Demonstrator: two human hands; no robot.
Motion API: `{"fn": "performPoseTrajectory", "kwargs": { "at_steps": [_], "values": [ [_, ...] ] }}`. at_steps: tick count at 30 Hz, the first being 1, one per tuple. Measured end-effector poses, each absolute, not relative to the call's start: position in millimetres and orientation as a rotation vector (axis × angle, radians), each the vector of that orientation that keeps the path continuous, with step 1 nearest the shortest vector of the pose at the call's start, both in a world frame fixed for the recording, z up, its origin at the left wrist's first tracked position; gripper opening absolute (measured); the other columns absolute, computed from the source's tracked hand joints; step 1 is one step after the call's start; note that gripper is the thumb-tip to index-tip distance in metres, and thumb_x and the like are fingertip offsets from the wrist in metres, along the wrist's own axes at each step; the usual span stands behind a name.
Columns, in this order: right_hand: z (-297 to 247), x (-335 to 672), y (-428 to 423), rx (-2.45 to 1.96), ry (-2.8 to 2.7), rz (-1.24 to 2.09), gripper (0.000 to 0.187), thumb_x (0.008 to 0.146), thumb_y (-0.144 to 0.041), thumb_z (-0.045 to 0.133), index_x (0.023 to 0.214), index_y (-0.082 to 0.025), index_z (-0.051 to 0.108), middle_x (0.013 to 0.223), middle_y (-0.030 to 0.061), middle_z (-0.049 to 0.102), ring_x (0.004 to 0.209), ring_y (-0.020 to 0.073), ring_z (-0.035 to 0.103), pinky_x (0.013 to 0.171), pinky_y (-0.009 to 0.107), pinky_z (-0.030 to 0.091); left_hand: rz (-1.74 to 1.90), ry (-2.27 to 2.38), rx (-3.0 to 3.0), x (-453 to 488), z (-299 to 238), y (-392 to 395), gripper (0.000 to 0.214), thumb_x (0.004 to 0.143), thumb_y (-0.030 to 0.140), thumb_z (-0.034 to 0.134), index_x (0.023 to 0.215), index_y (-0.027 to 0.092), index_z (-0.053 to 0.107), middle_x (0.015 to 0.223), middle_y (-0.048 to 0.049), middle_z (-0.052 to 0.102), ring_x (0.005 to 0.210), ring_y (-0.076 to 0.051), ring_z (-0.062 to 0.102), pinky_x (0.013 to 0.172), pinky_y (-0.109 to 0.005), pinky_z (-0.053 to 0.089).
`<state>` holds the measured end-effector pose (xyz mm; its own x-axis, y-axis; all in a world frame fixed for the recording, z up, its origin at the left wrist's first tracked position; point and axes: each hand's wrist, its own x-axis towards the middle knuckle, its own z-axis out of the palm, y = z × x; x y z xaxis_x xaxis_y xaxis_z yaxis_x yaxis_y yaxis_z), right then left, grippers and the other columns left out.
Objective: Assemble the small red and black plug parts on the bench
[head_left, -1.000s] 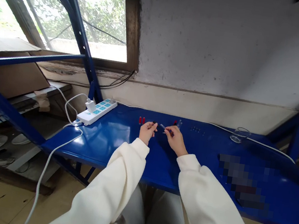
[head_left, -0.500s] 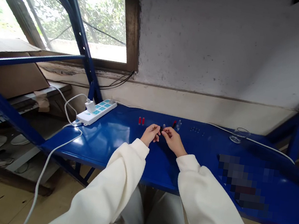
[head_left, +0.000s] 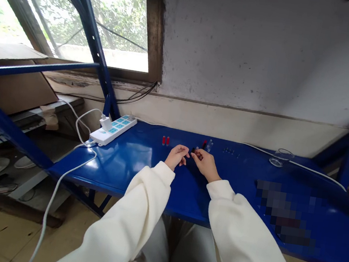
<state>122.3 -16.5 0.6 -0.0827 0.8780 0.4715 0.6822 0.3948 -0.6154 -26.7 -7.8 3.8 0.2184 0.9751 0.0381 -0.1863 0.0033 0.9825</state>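
Note:
My right hand pinches a small black cylindrical piece between thumb and fingers, just above the blue table. A clear bit shows beside the black piece, partly covered by the fingertips. To its left, my left hand is closed with thumb and index finger together; whether anything lies between them is hidden. A narrow gap separates the left fingertips from the black piece. Two small red cylinders stand beyond my left hand. Behind my right hand are a red and black piece and clear small tubes.
On the blue table, several tiny clear parts lie right of the tubes. A clear round container rests near a white cable at the back right. A white power strip sits at the left edge. A blurred dark patch covers the right side.
My right hand has shifted slightly right with the black piece, and the gap between my hands has widened. The left hand stays nearly in place.

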Motion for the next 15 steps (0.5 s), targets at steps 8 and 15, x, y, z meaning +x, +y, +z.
{"fn": "performPoseTrajectory", "kwargs": {
  "at_steps": [8,15],
  "values": [
    [0,158,-6,-1.807,-1.466,0.180,0.021,0.070,-0.037,0.053,0.073,-0.018,0.062,0.069,0.0052,0.064,0.063,0.0175,0.057,0.053,0.025,0.035,1.162,1.001,1.157,-30,5,-8,0.015,0.073,0.027,0.057,0.078,0.014,0.052,0.062,0.0000,0.056,0.035,-0.005,0.047,0.032,-0.016,0.025],
    [-9,159,7,-1.810,-1.497,0.229,0.021,0.071,-0.036,0.052,0.073,-0.018,0.063,0.069,0.0062,0.065,0.064,0.0183,0.058,0.050,0.025,0.035,1.159,1.022,1.148,-30,3,-6,0.014,0.072,0.027,0.058,0.077,0.014,0.053,0.061,0.0002,0.056,0.035,-0.005,0.047,0.031,-0.016,0.024]
  ]
}}
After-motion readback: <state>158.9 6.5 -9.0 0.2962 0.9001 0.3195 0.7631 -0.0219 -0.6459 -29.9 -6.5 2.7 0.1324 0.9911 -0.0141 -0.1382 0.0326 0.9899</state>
